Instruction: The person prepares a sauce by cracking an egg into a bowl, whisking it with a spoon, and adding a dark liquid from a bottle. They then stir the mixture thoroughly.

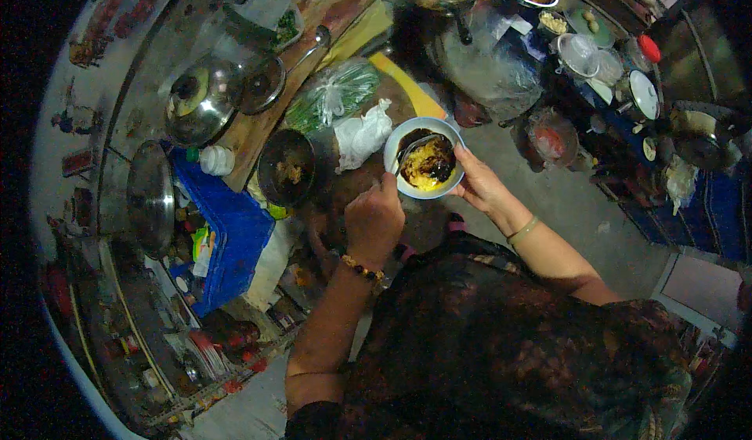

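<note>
My right hand grips the right rim of a white bowl with a bluish edge. In the bowl lies yellow food, partly covered by a dark sauce. My left hand is closed around the handle of a metal utensil, whose far end rests in the dark sauce; whether it is a spoon or a fork I cannot tell. Just beyond the bowl are a knotted white plastic bag and a clear bag of green vegetables.
At the left stand a dark pan with food remains, a domed metal lid and a blue plastic crate. A long wooden board bears a ladle. Beyond, a plastic-covered round object and several dishes stand at the right.
</note>
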### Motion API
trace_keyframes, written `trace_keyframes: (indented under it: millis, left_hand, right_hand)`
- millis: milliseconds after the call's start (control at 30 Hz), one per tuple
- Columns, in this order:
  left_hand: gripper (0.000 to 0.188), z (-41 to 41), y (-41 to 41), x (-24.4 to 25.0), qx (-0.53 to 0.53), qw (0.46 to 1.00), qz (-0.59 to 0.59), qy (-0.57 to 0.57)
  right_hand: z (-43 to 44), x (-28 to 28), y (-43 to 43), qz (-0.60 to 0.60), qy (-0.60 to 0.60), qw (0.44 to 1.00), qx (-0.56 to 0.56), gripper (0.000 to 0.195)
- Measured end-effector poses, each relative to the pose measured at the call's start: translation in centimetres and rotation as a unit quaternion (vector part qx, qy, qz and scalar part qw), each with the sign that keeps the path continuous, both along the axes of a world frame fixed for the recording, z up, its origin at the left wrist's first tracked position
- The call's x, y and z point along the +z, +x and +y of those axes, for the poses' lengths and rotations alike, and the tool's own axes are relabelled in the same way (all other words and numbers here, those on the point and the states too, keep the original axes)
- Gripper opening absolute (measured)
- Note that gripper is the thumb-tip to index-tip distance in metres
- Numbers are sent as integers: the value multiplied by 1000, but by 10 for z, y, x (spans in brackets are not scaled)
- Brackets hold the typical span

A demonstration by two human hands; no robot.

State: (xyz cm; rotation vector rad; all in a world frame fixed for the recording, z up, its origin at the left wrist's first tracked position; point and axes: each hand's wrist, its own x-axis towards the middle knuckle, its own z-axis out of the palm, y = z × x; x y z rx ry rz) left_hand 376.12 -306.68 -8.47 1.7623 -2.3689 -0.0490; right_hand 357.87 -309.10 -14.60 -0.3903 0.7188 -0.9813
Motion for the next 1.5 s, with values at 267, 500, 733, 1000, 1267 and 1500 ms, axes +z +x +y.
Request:
trace_keyframes:
  millis: [267, 500, 733, 1000, 1267, 1500]
  left_hand:
    - [10, -2, -4, 6, -113, 990, -71, -34]
    - [4, -5, -17, 10, -125, 987, -91, -47]
    - [3, -30, -33, 14, -101, 989, -75, -75]
    - [5, -18, -39, 30, -158, 983, -86, -36]
    - [2, -40, -41, 30, -86, 991, -91, -40]
    - [3, -23, -41, 41, -147, 985, -86, 6]
  right_hand:
    - [-2, 1, -26, -7, 28, 1000, -9, 43]
    - [-1, 14, -43, 6, 16, 1000, -23, 42]
    - [-2, 19, -51, 15, 0, 999, -40, 49]
    - [-8, 23, -59, 10, 13, 998, -66, 54]
    - [-12, 21, -58, -36, 13, 998, -56, 45]
    - [-13, 23, -61, -45, 13, 998, -53, 46]
